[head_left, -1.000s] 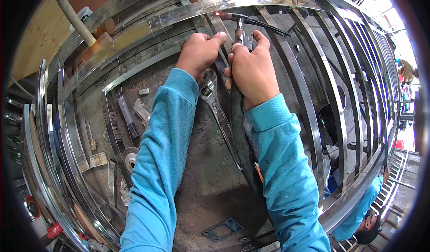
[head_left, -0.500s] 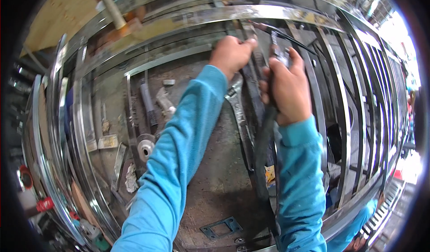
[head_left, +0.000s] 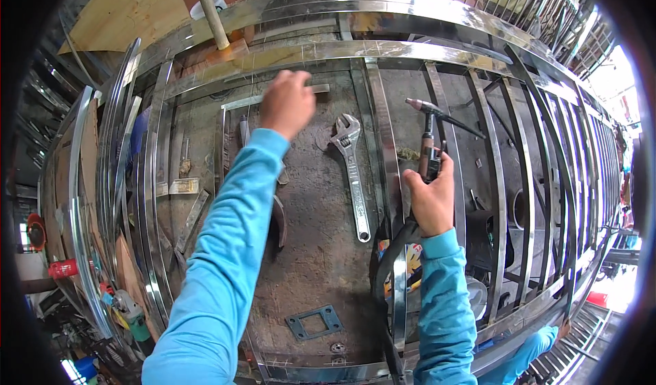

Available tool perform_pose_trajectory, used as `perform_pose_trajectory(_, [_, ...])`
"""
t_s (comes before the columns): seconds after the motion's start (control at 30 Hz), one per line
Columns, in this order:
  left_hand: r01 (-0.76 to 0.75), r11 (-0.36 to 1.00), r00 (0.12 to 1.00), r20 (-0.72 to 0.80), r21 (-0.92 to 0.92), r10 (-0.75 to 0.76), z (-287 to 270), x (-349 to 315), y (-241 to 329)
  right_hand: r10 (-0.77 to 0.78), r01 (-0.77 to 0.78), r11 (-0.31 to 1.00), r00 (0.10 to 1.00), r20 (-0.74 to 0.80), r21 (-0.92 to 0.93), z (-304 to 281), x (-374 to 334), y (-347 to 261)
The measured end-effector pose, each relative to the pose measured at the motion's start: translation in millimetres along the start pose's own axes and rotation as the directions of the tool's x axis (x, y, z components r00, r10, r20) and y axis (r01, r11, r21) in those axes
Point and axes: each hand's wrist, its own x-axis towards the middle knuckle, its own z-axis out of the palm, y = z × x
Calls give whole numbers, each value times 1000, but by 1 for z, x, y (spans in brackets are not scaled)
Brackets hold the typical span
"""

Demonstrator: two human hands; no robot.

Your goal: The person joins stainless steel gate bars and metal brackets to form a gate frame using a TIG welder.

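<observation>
My right hand is wrapped round the handle of a TIG welding torch, its pale nozzle pointing left and its black back cap to the right. A thick black cable sleeve runs down from that hand. My left hand, blurred by motion, is raised in front of the L-shaped metal strip; its fingers look bent, but I cannot make out whether they hold anything. Between the hands, an adjustable wrench lies on the worn surface. An upright square steel tube of the frame stands just left of the torch.
Long shiny steel tubes cross the far side, and several parallel bars fill the right. A flat plate with a rectangular hole lies near me. At left are stacked metal lengths and a grinder. Another person's blue sleeve shows lower right.
My left hand has moved left, away from the upright tube. My right hand has drawn nearer to me with the torch, whose head now shows plainly. The view has shifted too.
</observation>
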Motion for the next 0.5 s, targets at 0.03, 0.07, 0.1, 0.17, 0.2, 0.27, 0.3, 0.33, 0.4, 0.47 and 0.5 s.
perform_pose_trajectory(0.03, [-14, 994, 999, -27, 109, 17, -16, -3, -23, 18, -18, 1000, 999, 29, 4, 5, 0, 2])
perform_pose_trajectory(0.07, [-6, 977, 1000, -6, 212, 8, -26, -7, -35, 69, -71, 997, 996, 58, 38, 9, 2, 10])
perform_pose_trajectory(0.1, [3, 967, 1000, 27, 257, -10, -29, -11, -49, 118, -125, 990, 989, 91, 70, 12, 3, 16])
perform_pose_trajectory(0.17, [-25, 960, 996, 85, 278, 1, -33, -17, -60, 106, -114, 989, 991, 87, 90, 18, 1, 13])
perform_pose_trajectory(0.2, [-28, 959, 997, 83, 281, 4, -28, -19, -62, 96, -103, 991, 992, 76, 86, 18, -1, 11])
perform_pose_trajectory(0.27, [-30, 980, 993, 115, 197, 8, -22, -18, -60, 65, -69, 995, 997, 50, 78, 19, -1, 12])
perform_pose_trajectory(0.3, [-35, 980, 993, 114, 196, 13, -18, -17, -58, 64, -67, 995, 997, 45, 80, 18, -1, 12])
perform_pose_trajectory(0.33, [-91, 978, 994, 82, 186, 77, -12, -16, -50, 53, -56, 996, 998, 44, 70, 18, -1, 13])
perform_pose_trajectory(0.4, [-192, 967, 981, 55, 165, 185, -1, -10, -36, 44, -46, 997, 998, 35, 57, 17, 0, 17])
perform_pose_trajectory(0.47, [-234, 960, 972, 60, 155, 228, 12, -2, -23, 21, -21, 1000, 999, 35, 12, 19, 0, 20])
perform_pose_trajectory(0.5, [-274, 950, 962, 62, 149, 267, 18, 3, -18, 24, -24, 1000, 999, 31, 8, 18, 1, 20])
